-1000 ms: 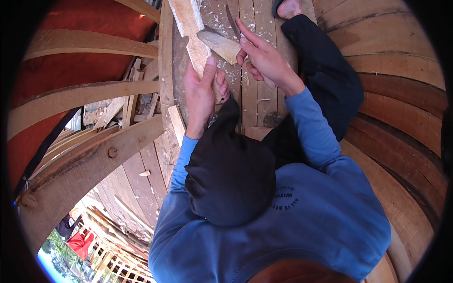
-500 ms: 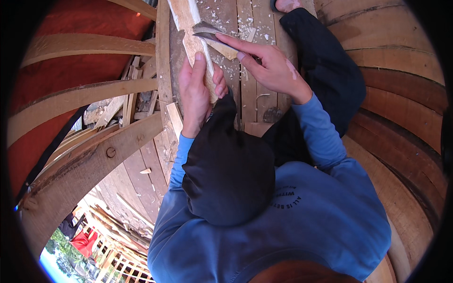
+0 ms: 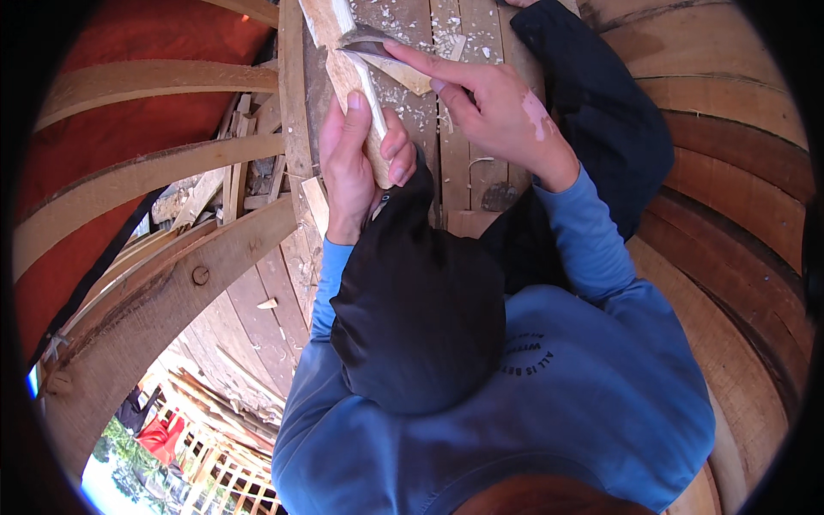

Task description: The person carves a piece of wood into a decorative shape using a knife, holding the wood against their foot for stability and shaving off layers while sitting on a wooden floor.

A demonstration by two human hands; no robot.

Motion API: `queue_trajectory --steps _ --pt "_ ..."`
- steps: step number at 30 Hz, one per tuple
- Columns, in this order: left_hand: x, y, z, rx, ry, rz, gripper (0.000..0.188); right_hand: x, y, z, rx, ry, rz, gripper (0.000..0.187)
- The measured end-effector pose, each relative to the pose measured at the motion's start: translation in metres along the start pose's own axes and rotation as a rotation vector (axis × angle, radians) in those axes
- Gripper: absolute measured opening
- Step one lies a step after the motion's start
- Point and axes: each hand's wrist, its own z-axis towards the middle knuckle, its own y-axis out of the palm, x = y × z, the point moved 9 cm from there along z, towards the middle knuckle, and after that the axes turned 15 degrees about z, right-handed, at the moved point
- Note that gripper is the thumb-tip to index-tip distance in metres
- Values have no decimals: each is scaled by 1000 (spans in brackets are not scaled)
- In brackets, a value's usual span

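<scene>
My left hand [image 3: 354, 154] is closed around the lower end of a pale wooden stick [image 3: 350, 75], with the thumb lying along its face. The stick slants away toward the top edge and has a notch partway up its length. My right hand [image 3: 508, 116] grips a knife [image 3: 374, 51], index finger stretched along the blade and thumb against its near side. The blade's tip end lies at the notch, across the stick's right edge. The knife's handle is hidden by my hand.
Wood shavings litter the plank floor [image 3: 412, 129]. A light wood offcut [image 3: 410, 77] lies beyond the blade. Curved timber ribs [image 3: 163, 86] stand at left, a curved plank wall [image 3: 730, 163] at right. My dark-clothed bent knee [image 3: 421, 318] is close below my hands.
The knife blade has shifted slightly up and left relative to the stick, closer into the notch. My left hand and the stick have tilted a little. Both hands keep their hold.
</scene>
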Motion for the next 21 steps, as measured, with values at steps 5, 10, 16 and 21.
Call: queue_trajectory --steps 5,10,16,21 --pt "3 6 1 43 -1 65 33 -9 2 -6 177 -28 14 64" --pt "7 12 3 39 41 74 32 -9 13 -6 245 -29 20 61" --pt "13 17 5 -42 112 132 35 4 28 -8 324 -75 185 63" --pt "20 23 3 -65 97 223 35 18 40 -7 276 -3 331 61"
